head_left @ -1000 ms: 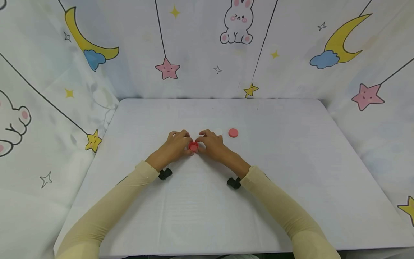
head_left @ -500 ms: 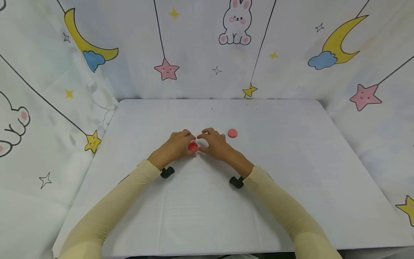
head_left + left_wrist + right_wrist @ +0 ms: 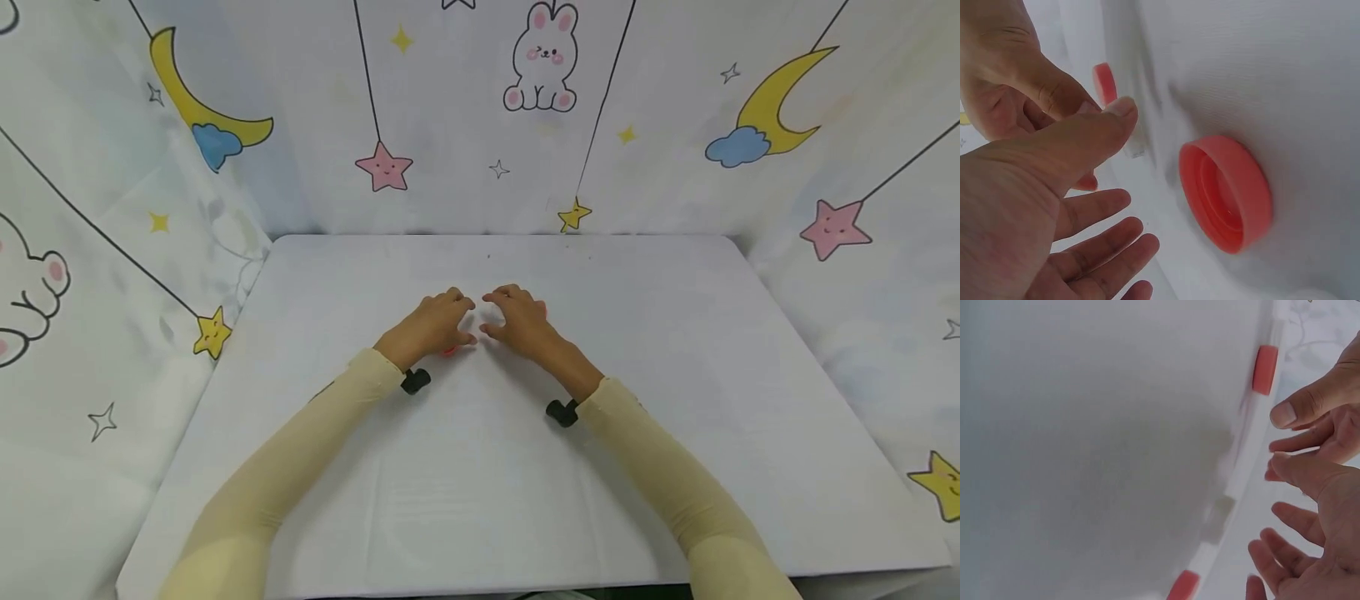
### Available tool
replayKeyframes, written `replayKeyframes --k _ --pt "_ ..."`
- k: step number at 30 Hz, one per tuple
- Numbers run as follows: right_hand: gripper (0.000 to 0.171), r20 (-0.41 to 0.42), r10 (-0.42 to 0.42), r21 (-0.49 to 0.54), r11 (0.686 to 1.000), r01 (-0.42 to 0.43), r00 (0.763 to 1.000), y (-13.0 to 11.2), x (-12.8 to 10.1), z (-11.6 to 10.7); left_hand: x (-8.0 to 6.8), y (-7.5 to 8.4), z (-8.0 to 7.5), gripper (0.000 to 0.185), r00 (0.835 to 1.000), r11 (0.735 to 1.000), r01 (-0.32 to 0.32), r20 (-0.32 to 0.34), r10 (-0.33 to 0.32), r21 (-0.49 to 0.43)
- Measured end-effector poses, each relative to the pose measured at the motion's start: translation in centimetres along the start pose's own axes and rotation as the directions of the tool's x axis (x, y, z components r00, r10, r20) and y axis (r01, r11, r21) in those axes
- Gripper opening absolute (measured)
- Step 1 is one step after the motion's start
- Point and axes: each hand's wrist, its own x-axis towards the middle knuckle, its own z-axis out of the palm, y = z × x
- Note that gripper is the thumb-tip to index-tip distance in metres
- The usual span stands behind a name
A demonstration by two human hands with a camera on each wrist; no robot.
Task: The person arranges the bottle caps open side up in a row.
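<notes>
**Hands lift off the red cap and move up the bench**

While the red cap (image 3: 1225, 192) lies open side up on the white bench (image 3: 675, 400), both hands hover just above the surface with fingers relaxed and spread, gripping nothing. In the head view the left hand (image 3: 435, 321) sits over the cap, so only a sliver of red (image 3: 448, 352) shows beneath its heel. The right hand (image 3: 521, 321) is just beside it, fingertips nearly meeting. A second, paler pink cap (image 3: 1265, 369) lies flat a little further along the bench; in the head view the right hand now covers it almost entirely.

A second ago both hands pinched the red cap between them, nearer the person. Since then they have let go and slid forward, away from the body, leaving the cap resting on the bench behind the left palm. The release reads as finished, and the hands appear to be moving toward something beyond the cap.

Cream sleeves cover both arms. Cartoon moons, stars and a rabbit decorate the cloth backdrop.
</notes>
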Motion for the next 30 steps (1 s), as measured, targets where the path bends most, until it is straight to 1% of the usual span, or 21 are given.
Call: replayKeyframes --k 4,9,12,16,19,24,30 --pt "0.057 -0.002 0.035 -0.022 0.999 -0.036 0.999 0.9 0.2 -0.2 1.1 0.3 0.2 0.067 1.000 1.000 -0.003 -0.013 0.003 0.031" --pt "0.057 0.000 0.061 -0.014 0.998 -0.061 0.998 2.1 0.2 -0.3 2.5 0.5 0.4 0.063 0.999 0.997 -0.028 -0.033 0.031 0.065" --pt "0.056 0.000 0.073 -0.007 0.997 -0.073 0.997 2.5 0.2 -0.4 3.4 0.6 0.5 0.060 0.999 0.998 -0.034 -0.032 0.036 0.048" --pt "0.055 -0.002 0.086 -0.004 0.996 -0.086 0.996 3.0 0.2 -0.4 4.6 0.6 0.8 0.057 1.000 1.000 -0.020 -0.016 0.020 0.003" --pt "0.054 -0.003 0.090 -0.004 0.996 -0.090 0.996 3.4 0.2 -0.4 5.3 0.7 1.1 0.055 1.000 1.000 -0.014 -0.004 0.014 -0.004" --pt "0.051 0.006 0.093 -0.010 0.996 -0.093 0.996 3.8 0.4 -0.1 6.1 0.8 1.5 0.052 1.000 1.000 -0.016 -0.005 0.016 0.013" --pt "0.047 0.020 0.099 -0.014 0.995 -0.099 0.995 3.9 0.6 -0.1 6.3 0.9 1.6 0.051 1.000 0.998 -0.027 -0.011 0.027 0.050"
